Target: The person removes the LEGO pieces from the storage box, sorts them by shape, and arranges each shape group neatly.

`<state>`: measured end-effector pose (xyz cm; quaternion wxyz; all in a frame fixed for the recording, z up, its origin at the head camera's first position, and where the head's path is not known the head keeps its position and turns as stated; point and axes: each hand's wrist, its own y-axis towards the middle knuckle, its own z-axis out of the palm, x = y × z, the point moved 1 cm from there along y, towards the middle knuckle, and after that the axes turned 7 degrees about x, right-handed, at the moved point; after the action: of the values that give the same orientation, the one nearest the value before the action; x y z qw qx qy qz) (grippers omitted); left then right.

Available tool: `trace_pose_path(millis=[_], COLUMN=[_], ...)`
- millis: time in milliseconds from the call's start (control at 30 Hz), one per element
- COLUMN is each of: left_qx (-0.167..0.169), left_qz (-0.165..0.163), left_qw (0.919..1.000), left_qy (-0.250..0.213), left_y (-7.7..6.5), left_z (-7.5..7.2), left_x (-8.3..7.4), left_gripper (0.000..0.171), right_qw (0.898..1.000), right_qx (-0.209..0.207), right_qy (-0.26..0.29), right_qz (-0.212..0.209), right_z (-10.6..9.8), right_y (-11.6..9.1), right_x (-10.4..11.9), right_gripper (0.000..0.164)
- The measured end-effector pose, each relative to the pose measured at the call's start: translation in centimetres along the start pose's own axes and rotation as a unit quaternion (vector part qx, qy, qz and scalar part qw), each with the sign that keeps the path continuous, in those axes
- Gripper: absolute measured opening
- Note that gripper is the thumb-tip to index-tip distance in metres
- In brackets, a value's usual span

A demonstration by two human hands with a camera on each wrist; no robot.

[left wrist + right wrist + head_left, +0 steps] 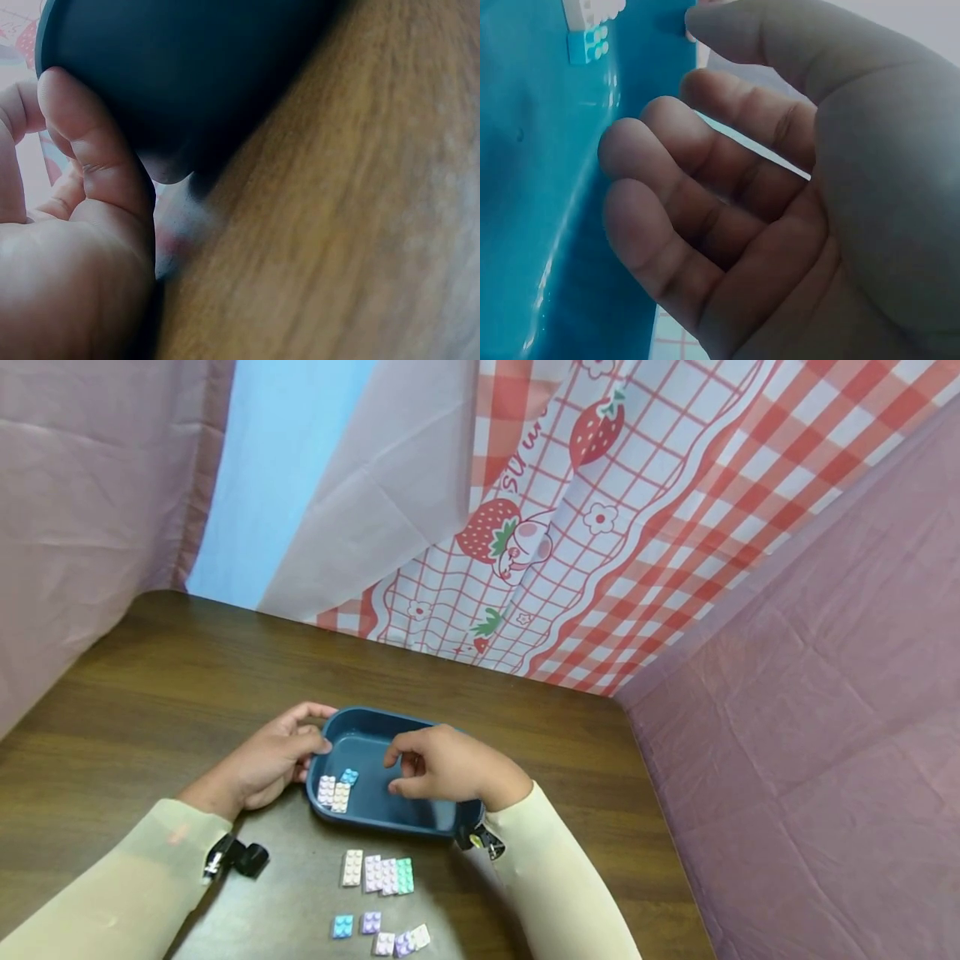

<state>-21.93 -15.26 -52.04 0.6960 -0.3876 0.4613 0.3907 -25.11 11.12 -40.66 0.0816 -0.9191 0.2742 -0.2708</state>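
Note:
A dark blue tray [362,755] stands on the wooden table. My left hand [264,762] grips its left end, with the thumb at the rim; the left wrist view shows the fingers against the tray's dark outer wall [187,67]. Inside, at the left end, lie a small blue building brick [349,777], a pale lilac brick [326,790] and a cream brick [341,797]. Over the middle of the tray hovers my right hand [442,766], fingers loosely bent. Nothing shows between its thumb and fingers in the right wrist view, where the blue brick [589,46] appears beyond.
In front of the tray lie several loose bricks: a cream one [352,867], a green one [405,876], a blue one [342,927], and lilac and white ones. Pink cloth [810,718] walls the right side; a strawberry-print checked cloth [517,552] hangs behind.

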Motion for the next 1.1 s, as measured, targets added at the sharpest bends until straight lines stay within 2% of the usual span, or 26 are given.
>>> trace_pose_path(millis=[300,667,867,1100], left_qx=[0.004,0.008,0.007,0.006], left_qz=[0.0,-0.001,-0.002,-0.002], left_qw=[1.0,0.9999,1.0,1.0], left_qy=[0.0,-0.006,-0.005,-0.005], left_y=[0.1,0.2,0.3,0.3], left_z=[0.0,-0.2,-0.3,-0.3], left_x=[0.1,0.0,0.0,0.1], left_gripper=[0.056,0.057,0.058,0.057], right_qw=[0.999,0.997,0.994,0.992], right_qx=[0.029,0.071,0.097,0.117], right_qy=[-0.005,0.005,0.03,0.018], right_qz=[0.015,0.02,0.036,0.034], right_z=[-0.2,0.1,0.7,1.7], right_y=[2.7,5.0,6.0,7.2], right_x=[-1.5,-1.5,-1.5,-2.0], right_gripper=[0.029,0.035,0.039,0.041])
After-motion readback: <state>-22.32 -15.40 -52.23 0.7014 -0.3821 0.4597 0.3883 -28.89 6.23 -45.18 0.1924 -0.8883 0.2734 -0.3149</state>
